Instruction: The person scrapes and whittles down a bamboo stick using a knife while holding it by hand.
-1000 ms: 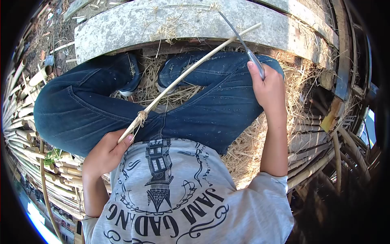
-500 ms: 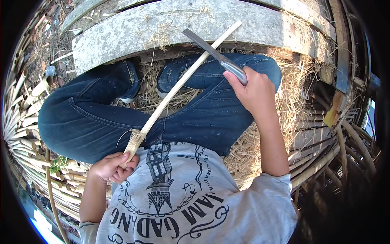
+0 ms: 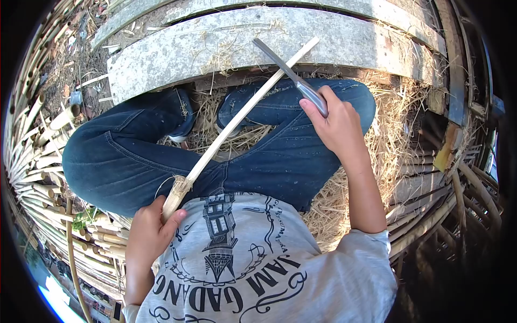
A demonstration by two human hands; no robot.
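Observation:
A long, pale bamboo strip (image 3: 231, 127) slants from my waist across my lap towards the plank. Its near end is in my left hand (image 3: 152, 231), thumb on one side and fingers curled round the other. Frayed fibres stick out at a rough node just beyond that grip. My right hand (image 3: 338, 125) is closed round the metal handle of a knife (image 3: 279, 62), over my right thigh. The dark blade points up and left and crosses over the strip near its far end; whether they touch I cannot tell.
A weathered plank (image 3: 161, 59) with shavings on it lies beyond my crossed legs. Loose shavings (image 3: 385, 126) cover the ground at the right. Bamboo poles (image 3: 43, 191) are stacked at the left, and more poles (image 3: 468, 188) stand at the far right.
My left hand has turned over on the strip's near end, so its back now shows instead of the curled fingers. The knife keeps nearly the same place across the strip.

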